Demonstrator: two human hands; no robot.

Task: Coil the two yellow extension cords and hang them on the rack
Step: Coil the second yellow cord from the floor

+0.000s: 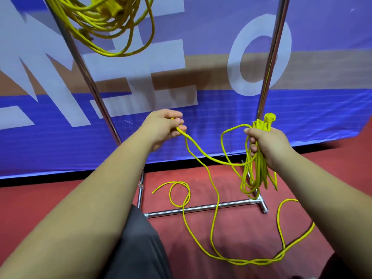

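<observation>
Loops of the second cord (258,164) hang bunched in the right hand (267,146), fingers curled round them beside the right post of the rack (270,57), holding the coil's shape. The left hand (163,127) pinches the next length. The first cord (96,21) hangs coiled on the rack (done, I judge). Slack crosses the rack's base bar and may snag.

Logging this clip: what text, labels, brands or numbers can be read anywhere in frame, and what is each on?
"O": large white letter on the blue banner behind the rack; clear.
"E": white letter to its left on the same banner; top cropped, so a likely reading only.
"M": leftmost white letter, cut off by the frame edge; uncertain.
Yellow cord, plug, rack: no readable marking.
</observation>
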